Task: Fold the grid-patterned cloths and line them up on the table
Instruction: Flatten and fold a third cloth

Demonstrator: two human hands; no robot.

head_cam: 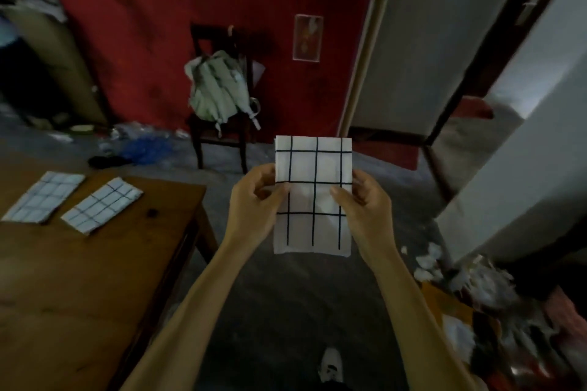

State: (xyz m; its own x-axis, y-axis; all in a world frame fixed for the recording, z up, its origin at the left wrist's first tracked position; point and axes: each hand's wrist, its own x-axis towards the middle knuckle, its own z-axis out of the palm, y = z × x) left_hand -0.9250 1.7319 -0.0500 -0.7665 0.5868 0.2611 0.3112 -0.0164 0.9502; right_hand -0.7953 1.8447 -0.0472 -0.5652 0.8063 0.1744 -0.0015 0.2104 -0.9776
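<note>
- A single head-worn view looks forward and down, close over the wooden table (95, 263) at its left.
- Beyond the table, it faces a chair (219, 133) against the red wall (158, 25).

two folded cloths (73, 200) on table (79, 279) left | chair (219, 133) behind

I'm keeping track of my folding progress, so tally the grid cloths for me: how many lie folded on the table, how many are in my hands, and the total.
Folded white grid-patterned cloths lying on the brown wooden table: 2, the far-left cloth and the cloth beside it.
White grid-patterned cloth held in the air by the left hand and right hand: 1.
Total: 3.
</note>
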